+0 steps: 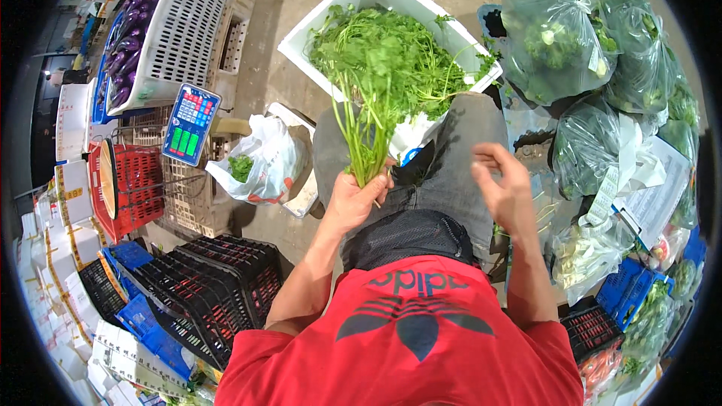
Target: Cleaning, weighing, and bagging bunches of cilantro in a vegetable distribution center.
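Note:
My left hand (pixel 353 199) is closed around the lower stems of a bunch of coriander (pixel 365 131), whose leafy top points away from me. The leaves are slightly blurred and overlap the near edge of a white foam box (pixel 312 41). Inside that box lies a large heap of loose coriander (pixel 421 49). Over my right thigh, my right hand (pixel 502 184) is raised with its fingers apart and nothing in them. To my left, a white plastic bag (pixel 263 152) with some greens (pixel 241 168) in it rests on a scale platform (pixel 304 199).
A scale display (pixel 191 124) stands left of the bag, near a white crate (pixel 177 34) of eggplants (pixel 131 45). Black crates (pixel 199 286) sit at lower left, a red basket (pixel 131 188) above them. Bags of broccoli (pixel 556 45) and a clipboard (pixel 654 180) are on the right.

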`<state>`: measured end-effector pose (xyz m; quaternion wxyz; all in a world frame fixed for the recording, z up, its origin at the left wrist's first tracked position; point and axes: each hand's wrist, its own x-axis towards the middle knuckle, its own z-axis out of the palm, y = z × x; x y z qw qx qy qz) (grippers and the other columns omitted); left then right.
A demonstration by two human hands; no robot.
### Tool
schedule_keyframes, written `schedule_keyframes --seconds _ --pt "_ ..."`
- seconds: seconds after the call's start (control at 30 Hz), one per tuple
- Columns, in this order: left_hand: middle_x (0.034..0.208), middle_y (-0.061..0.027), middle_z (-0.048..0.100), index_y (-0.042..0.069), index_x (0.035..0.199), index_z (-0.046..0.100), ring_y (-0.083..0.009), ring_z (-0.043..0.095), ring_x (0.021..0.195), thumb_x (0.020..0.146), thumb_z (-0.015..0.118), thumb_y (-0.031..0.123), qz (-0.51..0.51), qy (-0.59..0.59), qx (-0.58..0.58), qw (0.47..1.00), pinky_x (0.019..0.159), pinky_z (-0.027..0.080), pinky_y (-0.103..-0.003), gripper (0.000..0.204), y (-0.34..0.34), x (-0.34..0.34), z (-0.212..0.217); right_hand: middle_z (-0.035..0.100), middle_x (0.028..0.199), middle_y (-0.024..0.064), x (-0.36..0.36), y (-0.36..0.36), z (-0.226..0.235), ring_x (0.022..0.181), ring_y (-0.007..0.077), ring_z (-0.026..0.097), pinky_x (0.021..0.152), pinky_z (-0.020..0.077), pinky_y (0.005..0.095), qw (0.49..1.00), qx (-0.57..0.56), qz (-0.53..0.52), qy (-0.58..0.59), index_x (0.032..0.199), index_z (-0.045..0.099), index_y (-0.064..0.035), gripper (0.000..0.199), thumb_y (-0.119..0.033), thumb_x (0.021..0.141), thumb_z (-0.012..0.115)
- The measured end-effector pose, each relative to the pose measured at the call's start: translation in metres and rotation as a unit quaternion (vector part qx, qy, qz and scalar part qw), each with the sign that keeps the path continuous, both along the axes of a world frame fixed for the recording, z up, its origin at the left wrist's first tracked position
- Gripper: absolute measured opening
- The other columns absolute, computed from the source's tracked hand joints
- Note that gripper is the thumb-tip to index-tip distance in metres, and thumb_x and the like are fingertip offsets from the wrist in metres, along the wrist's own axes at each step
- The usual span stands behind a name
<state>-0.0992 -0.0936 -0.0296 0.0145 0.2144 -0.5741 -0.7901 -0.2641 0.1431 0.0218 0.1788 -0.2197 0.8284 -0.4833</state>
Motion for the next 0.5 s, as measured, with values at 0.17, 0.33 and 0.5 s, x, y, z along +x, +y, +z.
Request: schedule_keyframes --seconds 0.17,0.33,0.5 --pt "0.087 -0.0007 0.059 -0.002 0.124 0.062 -0.0078 0.054 0.071 0.097 0.057 0.002 -0.008 0.019 -0.122 0.992 0.064 0.046 -0.023 0.028 0.015 -0.004 0.006 0.066 0.080 0.0066 0.000 -0.066 0.027 0.073 0.0147 0.062 0.070 0.0516 0.0312 0.990 -0.116 0.008 -0.081 0.111 0.066 -0.0011 0.025 -0.013 0.089 0.071" --pt "0.083 0.0019 0.058 0.000 0.122 0.063 -0.0060 0.051 0.069 0.093 0.057 -0.002 -0.023 0.021 -0.151 0.988 0.063 0.044 -0.022 0.030 0.017 0.000 0.006 0.061 0.076 -0.0028 -0.012 -0.094 0.046 0.067 0.0071 0.052 0.064 0.0457 0.0240 0.994 -0.109 -0.009 -0.026 0.111 0.065 0.0004 0.024 -0.014 0.093 0.071" --pt "0.081 0.0021 0.058 0.000 0.124 0.062 -0.0052 0.050 0.064 0.098 0.060 0.005 -0.004 -0.011 -0.068 0.998 0.057 0.042 -0.022 0.027 0.021 0.001 0.003 0.059 0.064 -0.0016 -0.024 -0.104 0.021 0.057 0.0075 0.048 0.054 0.0401 0.0267 0.976 -0.141 -0.004 -0.163 0.100 0.067 0.0009 0.018 -0.016 0.093 0.070"
